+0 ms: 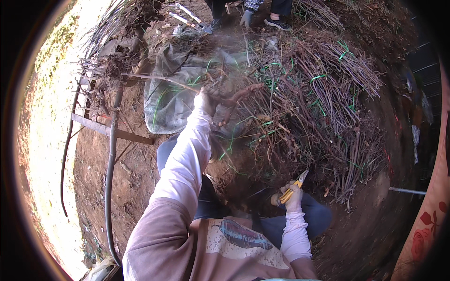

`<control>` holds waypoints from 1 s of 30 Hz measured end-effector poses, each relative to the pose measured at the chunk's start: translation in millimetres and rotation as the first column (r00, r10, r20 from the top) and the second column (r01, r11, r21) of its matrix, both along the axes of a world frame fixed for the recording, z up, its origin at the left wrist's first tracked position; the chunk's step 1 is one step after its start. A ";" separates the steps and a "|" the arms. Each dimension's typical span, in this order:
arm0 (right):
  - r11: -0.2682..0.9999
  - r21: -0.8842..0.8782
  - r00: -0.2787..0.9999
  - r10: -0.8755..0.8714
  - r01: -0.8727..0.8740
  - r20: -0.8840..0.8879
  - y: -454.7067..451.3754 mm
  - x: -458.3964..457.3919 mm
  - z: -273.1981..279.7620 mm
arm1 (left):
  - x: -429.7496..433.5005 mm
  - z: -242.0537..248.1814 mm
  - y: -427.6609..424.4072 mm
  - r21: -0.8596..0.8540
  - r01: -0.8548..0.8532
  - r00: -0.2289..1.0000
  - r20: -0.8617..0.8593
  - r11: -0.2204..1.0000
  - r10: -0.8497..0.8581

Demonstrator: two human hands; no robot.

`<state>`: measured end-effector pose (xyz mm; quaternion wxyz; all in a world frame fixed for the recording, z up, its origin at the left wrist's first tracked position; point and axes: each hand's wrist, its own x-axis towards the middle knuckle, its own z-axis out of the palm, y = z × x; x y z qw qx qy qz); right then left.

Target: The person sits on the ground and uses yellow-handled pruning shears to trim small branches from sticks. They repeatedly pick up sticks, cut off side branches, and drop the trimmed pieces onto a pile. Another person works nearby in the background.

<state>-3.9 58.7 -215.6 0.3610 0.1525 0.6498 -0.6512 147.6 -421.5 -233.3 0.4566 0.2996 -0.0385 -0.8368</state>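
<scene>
My left hand (204, 102), in a pale glove, is stretched forward and closed around a woody plant. Its thin stem (165, 79) reaches out to the left of the fist, while a thick reddish-brown root (242, 94) shows on the right. Low by my right knee, my right hand (294, 199), also gloved, grips pruning shears (298, 183) with yellow handles, blades pointing up and away from me. Between and beyond the hands lies a tangled heap of rooted stems (281, 130) with green ties among them.
Bundles of thin stems (327, 84) with green ties lie at right. A translucent plastic sheet (163, 114) spreads at left, near a metal-legged frame (111, 151) bearing stems. Beyond are long-handled loppers (190, 21) and another person's gloved hand (247, 18). Patterned fabric (418, 228) hangs far right.
</scene>
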 end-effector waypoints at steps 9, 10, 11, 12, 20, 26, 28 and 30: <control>0.993 0.043 0.992 0.104 -0.107 0.072 -36.0 4.0 -13.2 | -23.7 8.4 -184.8 -0.211 -0.143 0.858 0.461 0.967 0.228; 0.992 0.041 0.990 0.117 -0.120 0.073 -38.3 6.5 -11.7 | -22.1 12.2 -194.4 -0.136 -0.035 0.758 0.642 0.990 0.115; 0.991 0.040 0.989 0.126 -0.129 0.079 -39.8 10.2 -9.2 | -23.2 12.2 -190.3 -0.240 0.271 0.402 0.908 0.932 0.117; 0.990 -0.034 0.990 0.140 -0.139 0.030 -42.3 14.1 -6.7 | -21.2 14.2 -181.2 -0.179 0.572 -0.024 0.972 0.801 0.235; 0.948 -0.299 0.993 -0.093 0.110 0.071 -76.5 5.1 25.0 | -95.3 27.9 181.1 -0.084 0.833 0.350 0.846 0.547 -0.402; 0.868 -0.406 0.957 -0.275 0.287 0.087 -44.1 -11.4 48.4 | -83.0 58.9 342.6 -0.277 0.920 0.393 0.663 0.279 -0.638; 0.865 -0.402 0.953 -0.280 0.301 0.111 -25.0 -3.8 43.6 | -74.2 54.5 355.6 -0.261 0.948 0.317 0.708 0.184 -0.631; 0.861 -0.390 0.944 -0.281 0.327 0.170 -4.6 10.3 36.2 | -65.4 46.4 368.0 -0.247 0.962 0.261 0.715 0.114 -0.648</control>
